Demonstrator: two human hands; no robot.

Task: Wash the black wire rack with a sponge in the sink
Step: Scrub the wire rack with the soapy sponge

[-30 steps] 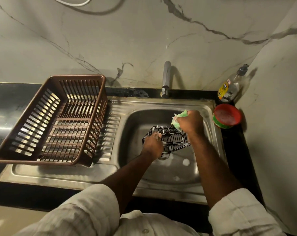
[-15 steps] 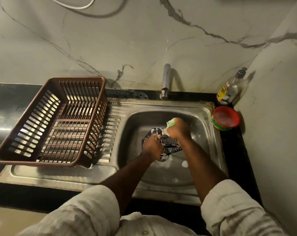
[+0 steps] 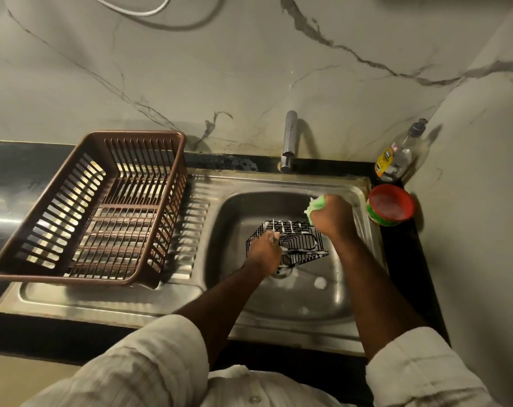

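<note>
Hands, two: my left hand (image 3: pixel 264 251) grips the one black wire rack (image 3: pixel 297 240), fingers curled; my right hand (image 3: pixel 333 216) squeezes one sponge (image 3: pixel 316 205).

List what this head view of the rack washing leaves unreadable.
Head view, left hand fingers: curled under the hand's back on the black wire rack.
Head view, sponge: mostly buried in the right hand grip.
Head view, drain: partly covered by rack and left hand.
Head view, bottle label: too small to read.
Head view, white cable: cut off by top edge.
</note>
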